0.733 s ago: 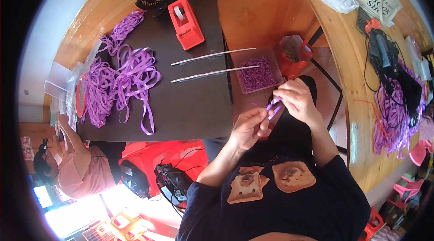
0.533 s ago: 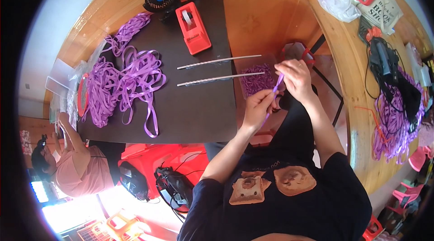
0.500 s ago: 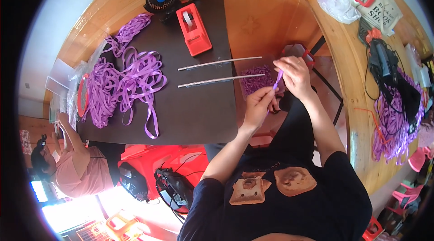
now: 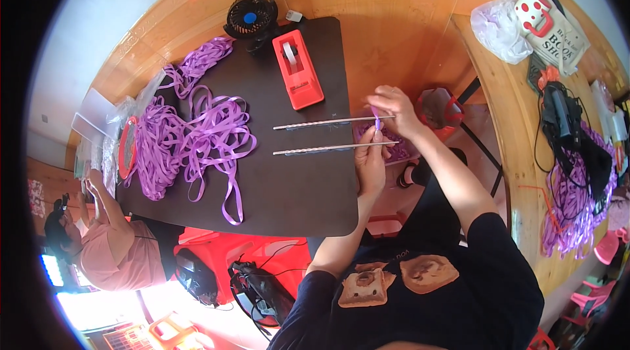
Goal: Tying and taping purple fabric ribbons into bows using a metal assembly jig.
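Two thin metal rods, a far one (image 4: 328, 123) and a near one (image 4: 321, 150), lie side by side on the dark table and stick out past its right edge. A short purple ribbon (image 4: 377, 119) stands at their free ends, across the far rod. My left hand (image 4: 370, 169) pinches the ribbon's lower end, close by the near rod. At the far rod's tip, my right hand (image 4: 398, 111) has its fingers closed at the ribbon's upper end. Below the rod ends sits a clear box (image 4: 401, 156) of small purple ribbon pieces, partly hidden by my hands.
Tangled purple ribbon (image 4: 213, 130) covers the table's left part. Behind it stand a red tape dispenser (image 4: 305, 84) and a black fan (image 4: 251, 19). A wooden table (image 4: 489, 61) with a bag and more ribbon is at right. Another person (image 4: 121, 245) sits at left.
Both hands have brought the purple ribbon leftward onto the rod ends; before, they held it to the right of the rods. The whole view has shifted slightly.
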### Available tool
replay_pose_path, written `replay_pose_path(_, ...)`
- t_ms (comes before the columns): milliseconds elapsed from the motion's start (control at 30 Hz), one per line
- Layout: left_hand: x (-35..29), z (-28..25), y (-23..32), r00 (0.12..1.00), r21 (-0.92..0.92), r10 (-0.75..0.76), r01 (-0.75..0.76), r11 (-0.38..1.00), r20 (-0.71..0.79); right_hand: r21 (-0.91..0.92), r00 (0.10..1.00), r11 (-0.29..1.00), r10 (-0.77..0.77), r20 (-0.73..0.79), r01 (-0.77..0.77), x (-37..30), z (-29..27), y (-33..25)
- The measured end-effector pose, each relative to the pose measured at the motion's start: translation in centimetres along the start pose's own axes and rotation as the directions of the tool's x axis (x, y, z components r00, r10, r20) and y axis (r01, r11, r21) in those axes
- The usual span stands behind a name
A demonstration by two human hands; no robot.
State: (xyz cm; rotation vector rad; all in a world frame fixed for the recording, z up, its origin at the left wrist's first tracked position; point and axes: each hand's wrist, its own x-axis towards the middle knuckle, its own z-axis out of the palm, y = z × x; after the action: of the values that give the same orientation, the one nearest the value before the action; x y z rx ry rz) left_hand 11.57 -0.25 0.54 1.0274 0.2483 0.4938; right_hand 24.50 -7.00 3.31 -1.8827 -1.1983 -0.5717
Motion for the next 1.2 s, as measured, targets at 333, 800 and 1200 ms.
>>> replay_pose_path(333,-8.6,-2.0,1.3,0.965,0.206,-0.246,0.222,0.953,0.096,0.541,0.702,0.485,0.635,0.323,-0.687,-13.0,5.4,-5.3)
replay_pose_path(800,-10.3,-7.5,2.6,0.811,0.124,-0.563,0.549,0.827,0.159,0.396,0.333,-0.011,0.520,0.786,-0.918,-23.1,3.6,-14.6)
replay_pose_path(1200,-10.0,-9.0,3.2,0.737,0.144,-0.637,0.622,0.770,0.227,0.405,0.191,-0.452,0.447,0.874,-0.795,-24.6,3.0,-15.0)
